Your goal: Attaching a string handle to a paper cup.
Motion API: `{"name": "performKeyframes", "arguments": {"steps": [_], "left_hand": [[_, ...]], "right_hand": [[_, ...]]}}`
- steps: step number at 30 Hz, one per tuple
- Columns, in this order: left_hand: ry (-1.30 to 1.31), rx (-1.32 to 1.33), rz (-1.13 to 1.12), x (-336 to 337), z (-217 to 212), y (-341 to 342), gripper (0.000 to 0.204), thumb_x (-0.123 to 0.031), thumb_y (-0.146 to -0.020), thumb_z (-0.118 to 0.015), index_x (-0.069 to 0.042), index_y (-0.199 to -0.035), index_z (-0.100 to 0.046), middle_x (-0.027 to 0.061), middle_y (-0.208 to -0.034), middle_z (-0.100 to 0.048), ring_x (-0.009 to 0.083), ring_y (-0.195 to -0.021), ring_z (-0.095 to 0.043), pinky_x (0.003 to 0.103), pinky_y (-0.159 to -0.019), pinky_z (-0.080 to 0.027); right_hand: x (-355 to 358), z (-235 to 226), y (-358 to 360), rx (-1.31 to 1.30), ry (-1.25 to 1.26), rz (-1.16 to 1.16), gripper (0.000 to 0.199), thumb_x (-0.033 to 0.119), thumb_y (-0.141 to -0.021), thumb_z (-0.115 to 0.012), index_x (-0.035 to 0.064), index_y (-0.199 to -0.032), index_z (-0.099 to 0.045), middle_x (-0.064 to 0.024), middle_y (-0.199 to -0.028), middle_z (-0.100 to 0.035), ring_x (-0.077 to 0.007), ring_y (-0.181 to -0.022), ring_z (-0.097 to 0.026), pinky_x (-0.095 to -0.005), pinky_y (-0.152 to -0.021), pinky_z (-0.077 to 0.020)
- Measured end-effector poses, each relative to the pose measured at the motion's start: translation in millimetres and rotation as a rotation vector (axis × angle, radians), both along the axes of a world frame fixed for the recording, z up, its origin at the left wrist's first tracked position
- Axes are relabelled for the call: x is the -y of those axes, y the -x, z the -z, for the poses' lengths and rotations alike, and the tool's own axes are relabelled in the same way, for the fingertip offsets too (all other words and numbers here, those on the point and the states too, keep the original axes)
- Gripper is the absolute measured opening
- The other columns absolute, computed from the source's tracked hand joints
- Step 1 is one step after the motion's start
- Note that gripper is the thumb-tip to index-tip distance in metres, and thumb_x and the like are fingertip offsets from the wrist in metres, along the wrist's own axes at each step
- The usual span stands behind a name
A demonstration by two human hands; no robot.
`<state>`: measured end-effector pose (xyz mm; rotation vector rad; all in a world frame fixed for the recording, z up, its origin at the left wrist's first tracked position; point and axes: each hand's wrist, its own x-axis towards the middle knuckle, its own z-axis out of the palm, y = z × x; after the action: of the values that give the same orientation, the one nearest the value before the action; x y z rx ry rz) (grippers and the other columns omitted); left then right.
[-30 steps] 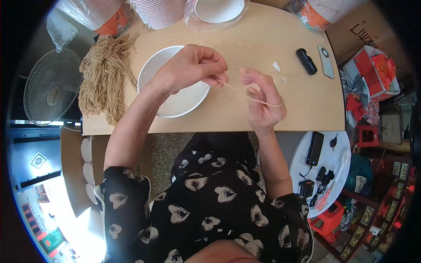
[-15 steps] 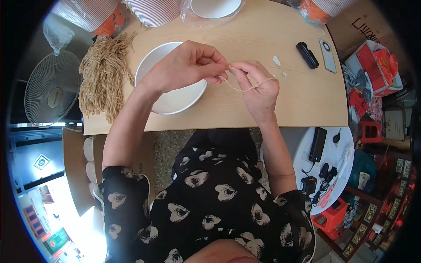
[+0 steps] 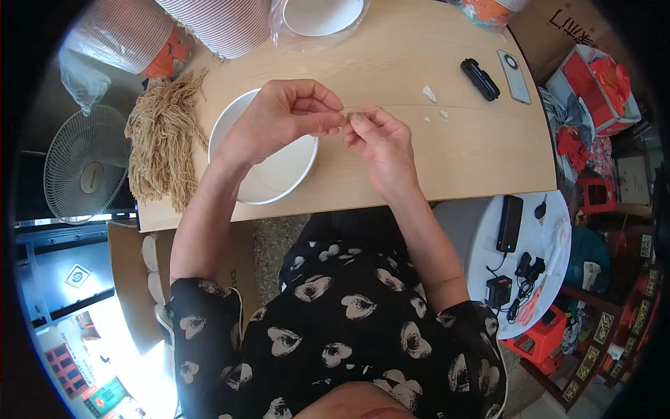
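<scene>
Hands: left hand [image 3: 289, 122] and right hand [image 3: 382, 143] meeting, fingers of both pinched on a thin strand [image 3: 345, 123] | Strand: mostly covered between fingertips, above bench [image 3: 391, 171], right of white bowl [image 3: 283, 171]; long axis cannot be told | Nearer hand: neither, both at it | Tan cord bundle [image 3: 162, 150]: well left.

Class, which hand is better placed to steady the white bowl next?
Left, probably: the left hand overlaps the white bowl in view, while the right hand sits beyond its right rim.
</scene>
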<state>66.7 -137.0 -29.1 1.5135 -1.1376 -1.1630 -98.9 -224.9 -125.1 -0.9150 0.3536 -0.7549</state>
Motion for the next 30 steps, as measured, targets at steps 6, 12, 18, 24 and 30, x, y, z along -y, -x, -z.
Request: {"name": "performKeyframes", "arguments": {"steps": [6,12,18,24,30], "left_hand": [[0.0,-0.006,0.02,-0.7,-1.3,0.1,0.018,-0.005,-0.092,-0.07,0.002,-0.108,-0.067,0.0064,-0.096,-0.073,0.0107,-0.089,-0.069,0.023,-0.082,-0.055],[0.024,0.065,0.047,-2.8,-1.3,3.9,0.015,-0.004,-0.093,-0.068,0.003,-0.106,-0.069,0.006,-0.094,-0.073,0.0097,-0.088,-0.069,0.023,-0.081,-0.054],[0.066,0.081,0.104,-6.3,2.2,1.9,0.013,-0.005,-0.093,-0.068,0.001,-0.104,-0.071,0.0051,-0.091,-0.073,0.0081,-0.086,-0.068,0.022,-0.081,-0.053],[0.109,0.027,0.16,-8.1,3.5,-0.6,0.018,-0.002,-0.094,-0.065,0.0,-0.112,-0.067,0.0045,-0.098,-0.072,0.0084,-0.093,-0.067,0.022,-0.085,-0.052],[0.201,0.086,0.109,-18.3,8.7,0.3,0.022,0.0,-0.094,-0.065,0.001,-0.116,-0.064,0.0057,-0.101,-0.071,0.0099,-0.097,-0.067,0.024,-0.088,-0.054]], "right_hand": [[-1.3,-16.4,12.5,-0.079,0.137,0.07,0.013,0.011,-0.097,-0.065,-0.0017,-0.1,-0.066,-0.0039,-0.083,-0.065,-0.0112,-0.074,-0.059,-0.0256,-0.071,-0.0492],[-13.4,-21.9,25.9,-0.275,0.673,0.331,0.009,0.009,-0.098,-0.062,-0.0004,-0.098,-0.064,-0.0069,-0.089,-0.066,-0.0146,-0.08,-0.062,-0.0253,-0.075,-0.0499],[-6.7,-20.7,24.3,-0.281,0.976,0.383,0.009,0.01,-0.099,-0.059,0.0011,-0.1,-0.062,-0.0109,-0.098,-0.067,-0.0192,-0.094,-0.065,-0.0316,-0.083,-0.0508],[-2.8,-38.1,31.1,-0.183,0.474,-0.027,0.017,0.017,-0.102,-0.058,0.0,-0.101,-0.061,-0.0026,-0.084,-0.066,-0.0097,-0.076,-0.06,-0.0248,-0.069,-0.0477],[-10.0,-42.8,18.8,-0.166,0.158,-0.093,0.021,0.02,-0.096,-0.069,-0.0005,-0.102,-0.07,0.0042,-0.072,-0.059,-0.0007,-0.059,-0.045,-0.017,-0.052,-0.0331]]}}
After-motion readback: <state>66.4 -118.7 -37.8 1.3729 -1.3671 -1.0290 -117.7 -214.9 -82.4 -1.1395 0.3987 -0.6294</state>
